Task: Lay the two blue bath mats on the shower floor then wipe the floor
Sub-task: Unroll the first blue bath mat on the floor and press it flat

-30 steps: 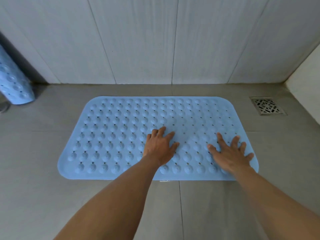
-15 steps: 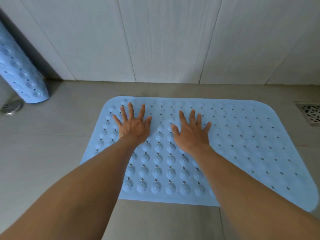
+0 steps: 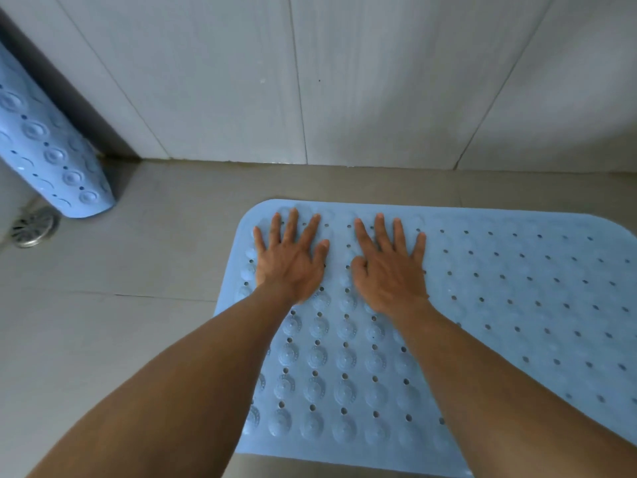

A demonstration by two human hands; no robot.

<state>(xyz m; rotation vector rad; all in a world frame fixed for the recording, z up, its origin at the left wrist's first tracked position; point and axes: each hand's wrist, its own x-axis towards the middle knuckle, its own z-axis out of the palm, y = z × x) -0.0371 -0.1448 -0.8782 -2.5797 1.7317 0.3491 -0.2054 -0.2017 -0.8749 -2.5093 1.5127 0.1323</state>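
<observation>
Blue mat (image 3: pixel 517 305) lies flat near the shower floor's (image 3: pixel 138 322) far edge. Left grip (image 3: pixel 291 260) and right grip (image 3: pixel 389 270) are spread, palms down. I'd press firmly outward toward its corners so it sticks.

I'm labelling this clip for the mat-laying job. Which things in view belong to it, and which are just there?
In the job:
flat mat
left hand and right hand, both pressing flat on it
second mat, standing at the left
floor

Just there:
round drain
wall tiles
</observation>
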